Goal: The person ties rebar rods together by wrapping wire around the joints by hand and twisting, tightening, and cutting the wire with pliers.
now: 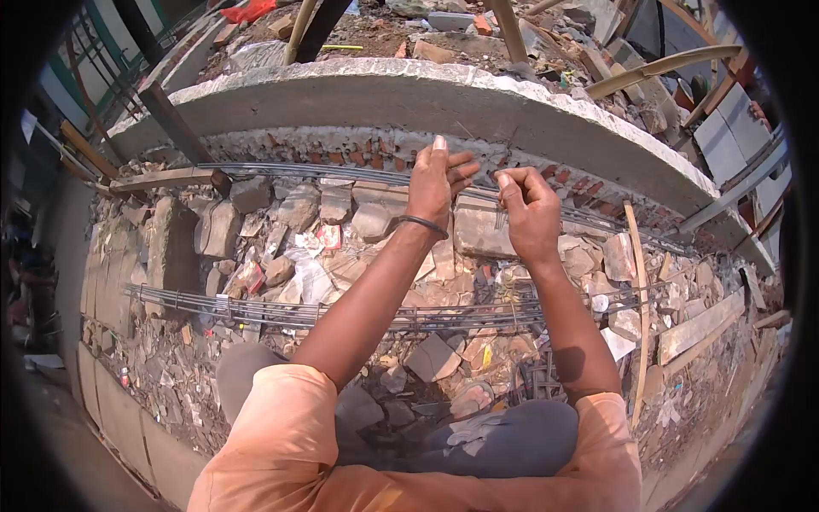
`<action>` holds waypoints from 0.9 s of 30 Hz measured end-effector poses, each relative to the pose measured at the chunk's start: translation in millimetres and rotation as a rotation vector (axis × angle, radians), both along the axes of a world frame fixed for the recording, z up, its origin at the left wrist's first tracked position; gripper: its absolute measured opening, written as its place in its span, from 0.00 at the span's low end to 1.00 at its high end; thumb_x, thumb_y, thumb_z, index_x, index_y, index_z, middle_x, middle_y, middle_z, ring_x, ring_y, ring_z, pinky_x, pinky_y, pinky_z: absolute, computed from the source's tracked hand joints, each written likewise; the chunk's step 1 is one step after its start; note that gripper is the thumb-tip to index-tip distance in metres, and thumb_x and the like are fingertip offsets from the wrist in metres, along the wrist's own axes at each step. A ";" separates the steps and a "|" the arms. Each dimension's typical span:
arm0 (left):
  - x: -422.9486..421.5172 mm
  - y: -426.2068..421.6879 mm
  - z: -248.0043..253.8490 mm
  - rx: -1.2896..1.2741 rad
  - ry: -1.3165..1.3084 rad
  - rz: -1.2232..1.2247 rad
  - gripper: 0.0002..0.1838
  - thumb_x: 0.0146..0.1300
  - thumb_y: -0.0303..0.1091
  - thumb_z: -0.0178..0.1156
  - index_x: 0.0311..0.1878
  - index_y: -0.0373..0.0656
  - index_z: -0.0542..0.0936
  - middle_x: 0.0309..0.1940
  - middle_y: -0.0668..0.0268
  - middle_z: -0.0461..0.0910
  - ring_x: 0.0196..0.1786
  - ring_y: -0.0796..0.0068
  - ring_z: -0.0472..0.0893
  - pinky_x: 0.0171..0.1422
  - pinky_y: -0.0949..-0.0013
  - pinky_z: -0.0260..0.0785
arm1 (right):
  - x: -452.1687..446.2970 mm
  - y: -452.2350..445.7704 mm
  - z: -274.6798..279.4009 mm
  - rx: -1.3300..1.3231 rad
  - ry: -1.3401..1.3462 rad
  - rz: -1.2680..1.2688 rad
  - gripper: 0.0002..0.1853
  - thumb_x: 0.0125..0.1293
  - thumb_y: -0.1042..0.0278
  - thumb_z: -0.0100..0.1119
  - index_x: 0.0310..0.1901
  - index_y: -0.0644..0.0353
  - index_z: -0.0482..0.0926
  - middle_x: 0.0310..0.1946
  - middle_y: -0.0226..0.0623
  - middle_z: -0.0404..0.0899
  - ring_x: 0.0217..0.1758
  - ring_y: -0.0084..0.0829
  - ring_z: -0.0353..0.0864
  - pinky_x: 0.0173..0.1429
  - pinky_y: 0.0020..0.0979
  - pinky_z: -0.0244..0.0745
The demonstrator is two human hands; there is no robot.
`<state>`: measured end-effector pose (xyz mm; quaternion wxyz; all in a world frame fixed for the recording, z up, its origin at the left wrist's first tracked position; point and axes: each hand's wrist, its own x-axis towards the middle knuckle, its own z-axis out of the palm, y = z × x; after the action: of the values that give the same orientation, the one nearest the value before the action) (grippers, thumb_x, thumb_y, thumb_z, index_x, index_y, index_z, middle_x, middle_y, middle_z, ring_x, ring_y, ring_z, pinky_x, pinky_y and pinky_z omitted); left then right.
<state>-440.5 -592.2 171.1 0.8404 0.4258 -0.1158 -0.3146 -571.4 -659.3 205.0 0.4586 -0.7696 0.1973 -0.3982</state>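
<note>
My left hand [438, 183] is raised near the middle, its thumb up and its fingers stretched to the right, with nothing visible in it. To its right, my right hand [531, 213] has thumb and forefinger pinched together. A few thin wires [501, 220] hang below that pinch. Behind both hands, a bundle of long steel rebars [316, 172] runs along the foot of the concrete beam [341, 98]. Nearer my knees lies a rebar cage [256, 311] with ties around its bars, passing beneath my forearms.
Broken concrete and brick rubble [435, 358] covers the ground. A large concrete block [175, 243] stands at left, near a wooden beam [166, 179]. Wooden strips [637, 307] and a plank [701, 326] lie at right. Poles [510, 30] rise beyond the concrete beam.
</note>
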 end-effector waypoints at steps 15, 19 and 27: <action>84.1 31.0 24.1 -0.310 0.079 0.493 0.18 0.77 0.45 0.42 0.49 0.37 0.69 0.21 0.70 0.69 0.18 0.79 0.69 0.21 0.69 0.70 | -35.8 38.4 -78.2 -0.218 0.425 0.286 0.07 0.62 0.71 0.62 0.37 0.65 0.80 0.33 0.43 0.77 0.35 0.37 0.79 0.41 0.34 0.73; 105.3 47.9 33.2 -0.368 -0.038 0.533 0.16 0.77 0.44 0.45 0.47 0.38 0.71 0.21 0.72 0.68 0.17 0.83 0.66 0.20 0.74 0.65 | -39.2 33.6 -85.0 -0.116 0.541 0.312 0.08 0.60 0.71 0.62 0.39 0.64 0.81 0.37 0.42 0.78 0.43 0.39 0.79 0.50 0.35 0.72; 43.7 44.2 27.1 -0.403 -0.149 -0.075 0.16 0.77 0.45 0.45 0.44 0.41 0.73 0.19 0.74 0.64 0.17 0.85 0.62 0.20 0.77 0.59 | 37.0 12.4 37.3 -0.072 0.068 0.245 0.20 0.71 0.60 0.56 0.58 0.63 0.76 0.51 0.38 0.78 0.55 0.27 0.76 0.59 0.31 0.69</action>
<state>-396.7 -548.0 198.2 0.8853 0.2669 -0.2540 -0.2837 -534.4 -646.9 242.3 0.4691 -0.8169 0.1026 -0.3196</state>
